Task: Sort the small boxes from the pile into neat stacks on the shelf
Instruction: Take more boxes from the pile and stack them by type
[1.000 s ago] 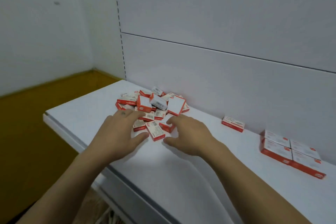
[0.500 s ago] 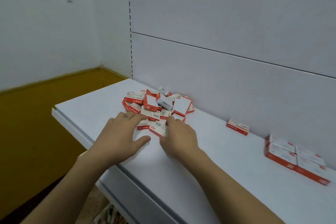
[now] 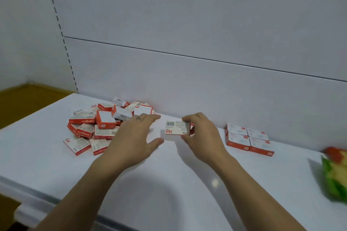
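Note:
A pile of small red-and-white boxes (image 3: 101,125) lies jumbled on the white shelf (image 3: 169,174) against the back panel. My right hand (image 3: 201,134) is shut on one small box (image 3: 177,127), pinched between thumb and fingers just above the shelf, its barcode side up. My left hand (image 3: 137,137) hovers open, fingers spread, at the pile's right edge and left of the held box. To the right stands a neat stack of boxes (image 3: 247,141), two layers high, near the back panel.
A green, yellow and red packet (image 3: 336,172) lies at the far right edge of the shelf. The shelf's front edge runs along the bottom left, with a yellow-brown floor (image 3: 28,99) beyond the left end.
My right hand took a box from the pile and carried it right, clear of the pile. My left hand lifted off the pile. The view shifted right, revealing the coloured packet.

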Demonstrator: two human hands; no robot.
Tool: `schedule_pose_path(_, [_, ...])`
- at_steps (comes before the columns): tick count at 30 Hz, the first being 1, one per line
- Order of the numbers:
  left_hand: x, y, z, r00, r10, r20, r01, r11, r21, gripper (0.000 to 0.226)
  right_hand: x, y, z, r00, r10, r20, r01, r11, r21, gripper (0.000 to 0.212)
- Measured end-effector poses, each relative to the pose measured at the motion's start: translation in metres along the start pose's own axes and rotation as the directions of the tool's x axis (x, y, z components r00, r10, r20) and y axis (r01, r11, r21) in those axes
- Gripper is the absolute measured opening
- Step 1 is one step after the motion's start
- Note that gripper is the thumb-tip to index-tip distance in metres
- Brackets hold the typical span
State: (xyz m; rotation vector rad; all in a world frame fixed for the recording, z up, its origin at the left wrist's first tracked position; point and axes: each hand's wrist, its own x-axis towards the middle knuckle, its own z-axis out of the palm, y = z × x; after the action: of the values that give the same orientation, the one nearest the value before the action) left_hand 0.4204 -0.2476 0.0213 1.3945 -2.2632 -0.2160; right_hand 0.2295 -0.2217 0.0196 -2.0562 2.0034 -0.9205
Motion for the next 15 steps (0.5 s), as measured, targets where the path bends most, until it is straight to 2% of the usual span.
schedule_pose_path(10, [0.066, 0.032, 0.039, 0.961, 0.261, 0.094, -0.248, 0.961, -0.123, 0.074, -0.004, 0.040, -0.011, 0.956, 0.184, -0.228, -0.164, 0.981, 0.102, 0.042])
schedule_pose_path(15, [0.063, 0.031, 0.067, 0.933, 0.339, 0.121, -0.307, 0.925, -0.225, 0.077, -0.022, 0.057, -0.003, 0.957, 0.171, -0.233, -0.152, 0.983, 0.099, 0.045])
